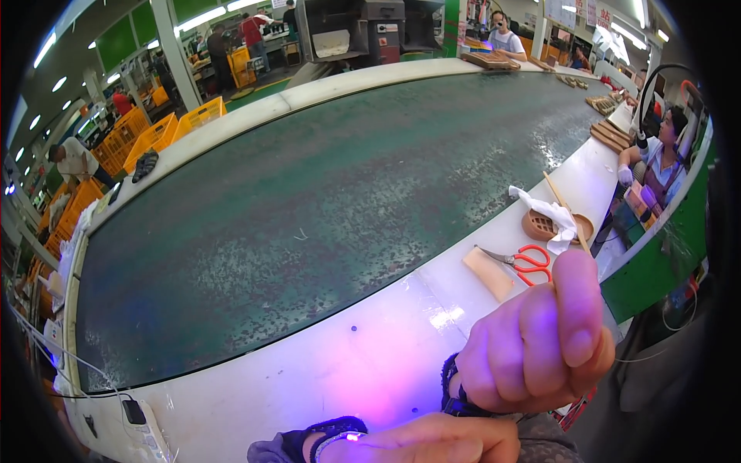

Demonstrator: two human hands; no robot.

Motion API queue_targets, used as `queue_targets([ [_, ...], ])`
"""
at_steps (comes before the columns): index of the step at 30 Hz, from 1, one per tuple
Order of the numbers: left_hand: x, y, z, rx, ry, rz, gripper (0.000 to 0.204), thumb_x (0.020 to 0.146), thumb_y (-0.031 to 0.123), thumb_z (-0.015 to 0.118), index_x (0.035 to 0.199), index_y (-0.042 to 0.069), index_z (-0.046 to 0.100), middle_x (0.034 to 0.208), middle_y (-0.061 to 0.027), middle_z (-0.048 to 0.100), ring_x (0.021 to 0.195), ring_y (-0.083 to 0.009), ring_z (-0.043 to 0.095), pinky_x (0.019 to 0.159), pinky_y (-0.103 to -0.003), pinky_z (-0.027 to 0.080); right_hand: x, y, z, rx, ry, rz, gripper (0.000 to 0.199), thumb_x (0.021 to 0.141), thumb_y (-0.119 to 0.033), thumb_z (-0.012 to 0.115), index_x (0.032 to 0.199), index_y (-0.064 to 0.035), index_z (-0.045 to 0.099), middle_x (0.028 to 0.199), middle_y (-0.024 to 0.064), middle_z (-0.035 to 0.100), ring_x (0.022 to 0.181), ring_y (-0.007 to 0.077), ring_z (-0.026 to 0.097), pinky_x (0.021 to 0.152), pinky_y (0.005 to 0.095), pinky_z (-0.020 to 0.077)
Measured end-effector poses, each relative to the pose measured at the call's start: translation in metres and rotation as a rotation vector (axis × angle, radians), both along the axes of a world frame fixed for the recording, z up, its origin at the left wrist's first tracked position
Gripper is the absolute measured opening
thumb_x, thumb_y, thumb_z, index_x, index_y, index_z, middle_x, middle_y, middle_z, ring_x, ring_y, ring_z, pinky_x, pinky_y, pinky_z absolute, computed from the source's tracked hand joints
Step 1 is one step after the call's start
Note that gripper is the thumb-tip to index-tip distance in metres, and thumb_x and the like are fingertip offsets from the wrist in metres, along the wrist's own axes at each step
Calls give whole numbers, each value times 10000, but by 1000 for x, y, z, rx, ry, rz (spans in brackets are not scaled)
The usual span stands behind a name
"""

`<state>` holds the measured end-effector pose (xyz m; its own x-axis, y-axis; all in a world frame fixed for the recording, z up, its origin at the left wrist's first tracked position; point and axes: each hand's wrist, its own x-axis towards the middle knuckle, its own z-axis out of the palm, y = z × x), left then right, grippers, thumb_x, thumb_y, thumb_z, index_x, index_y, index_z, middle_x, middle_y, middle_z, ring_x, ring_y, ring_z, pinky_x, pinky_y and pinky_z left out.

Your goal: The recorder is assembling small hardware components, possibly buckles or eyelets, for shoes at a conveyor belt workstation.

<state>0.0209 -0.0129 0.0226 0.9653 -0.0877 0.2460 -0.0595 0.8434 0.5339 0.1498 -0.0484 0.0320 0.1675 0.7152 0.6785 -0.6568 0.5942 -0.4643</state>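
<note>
My right hand [532, 339] is raised in a fist over the white ledge, thumb pressed against curled fingers. A thin line runs out from its right side; what it pinches is hidden. Lower down, my left hand [432, 441] comes in at the bottom edge with a shiny band at its wrist, its fingers partly cut off. Beyond the fist lie red-handled scissors [532, 264] beside a beige block [488, 274]. A thin wooden stick [566, 207] crosses a white cloth [549, 210] and a brown dish [539, 225], its lower end passing behind my fist.
A long green conveyor belt [309, 224] stretches away beside the ledge. Yellow crates [150, 143] stand at the left, and a power strip [150, 432] lies lower left. A gloved co-worker [665, 158] sits at the right near stacked brown pieces [610, 136].
</note>
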Motion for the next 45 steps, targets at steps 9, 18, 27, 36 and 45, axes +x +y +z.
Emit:
queue_targets([
  [9, 3, 6, -2, 141, -24, -44, 559, 844, 515, 340, 678, -4, 466, 648, -71, 439, 583, -148, 395, 559, -247, 304, 1, -1, 1, -27, -24, 20, 109, 907, -138, 380, 846, -54, 347, 514, 37, 364, 328, 98, 257, 312, 233, 218],
  [18, 7, -8, -11, -237, -81, -11, 457, 863, 416, 399, 642, 18, 439, 603, -66, 428, 491, -104, 349, 460, -205, 275, -2, 4, 1, -56, -4, 4, 133, 897, -168, 409, 847, -62, 347, 471, 15, 331, 315, 86, 234, 295, 229, 195],
  [27, 8, 24, -21, -225, -75, 669, 318, 894, 265, 409, 751, -9, 485, 594, -53, 459, 439, -57, 323, 403, -184, 263, 2, 43, -15, -262, 153, 132, 306, 911, -316, 315, 947, -25, 405, 555, 29, 404, 377, 59, 268, 364, 194, 244],
  [36, 14, 31, -13, 668, 180, 1510, 211, 859, 94, 459, 963, -68, 544, 529, 35, 414, 409, -9, 310, 375, -176, 239, -10, 63, -21, -433, -82, 105, 497, 892, -498, 244, 1022, -45, 401, 707, 38, 483, 406, 36, 293, 345, 161, 222],
  [45, 5, 43, -17, 1261, 338, 1396, 159, 766, -15, 567, 926, -23, 570, 729, -92, 618, 617, -100, 590, 563, -223, 449, -10, 67, -22, -479, -381, -334, 724, 805, -659, 244, 1123, -12, 319, 834, 95, 477, 564, 78, 458, 456, 163, 363],
])
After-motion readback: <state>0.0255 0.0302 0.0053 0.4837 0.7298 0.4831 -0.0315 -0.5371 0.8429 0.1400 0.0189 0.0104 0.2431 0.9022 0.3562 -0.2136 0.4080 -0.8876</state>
